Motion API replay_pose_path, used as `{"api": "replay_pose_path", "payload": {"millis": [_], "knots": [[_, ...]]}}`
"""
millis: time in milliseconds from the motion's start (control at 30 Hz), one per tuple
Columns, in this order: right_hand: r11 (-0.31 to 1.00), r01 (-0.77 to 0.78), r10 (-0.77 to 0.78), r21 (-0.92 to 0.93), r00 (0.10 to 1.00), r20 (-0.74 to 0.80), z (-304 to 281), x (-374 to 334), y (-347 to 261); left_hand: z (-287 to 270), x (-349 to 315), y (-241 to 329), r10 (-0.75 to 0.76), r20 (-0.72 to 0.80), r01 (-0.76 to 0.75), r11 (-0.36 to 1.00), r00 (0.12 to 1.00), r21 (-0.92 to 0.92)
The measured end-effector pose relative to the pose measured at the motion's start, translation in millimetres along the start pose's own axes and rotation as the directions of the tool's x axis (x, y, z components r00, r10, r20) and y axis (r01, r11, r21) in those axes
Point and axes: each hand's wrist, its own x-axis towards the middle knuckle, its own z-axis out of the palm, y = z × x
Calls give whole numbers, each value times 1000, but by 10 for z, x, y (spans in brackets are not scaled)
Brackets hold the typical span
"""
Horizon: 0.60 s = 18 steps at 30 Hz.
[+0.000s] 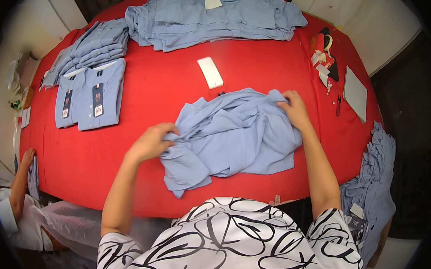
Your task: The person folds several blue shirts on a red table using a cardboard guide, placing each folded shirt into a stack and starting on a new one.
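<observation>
A crumpled light blue shirt (230, 135) lies on the red tablecloth (143, 105) in front of me. My left hand (155, 139) pinches the cloth at the shirt's left end, thumb and fingers closed on it. At the far right corner of the shirt, my right hand (294, 108) grips another part of the fabric. Between the two hands the cloth is bunched in folds, and its lower left part spreads toward the table's near edge. Just beyond the shirt lies a white rectangular card (210, 72).
Folded blue shirts with dark tags (89, 97) and a stack (95, 46) fill the left. A long shirt pile (217, 19) covers the back. Tape and scraps (324, 57) and a white sheet (355, 93) lie right. More shirts (373, 178) hang lower right. Another person's hand (28, 157) touches the left edge.
</observation>
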Motion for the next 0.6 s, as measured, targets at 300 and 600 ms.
{"api": "replay_pose_path", "payload": {"millis": [300, 600], "knots": [[754, 87, -33, 651, 995, -95, -1192, -1788, -133, -618, -1785, -514, -254, -228, 109, 857, 940, -504], [757, -650, 652, 62, 746, -137, -545, -2370, 281, 206, -749, 459, -1, -129, 22, 986, 992, 165]]}}
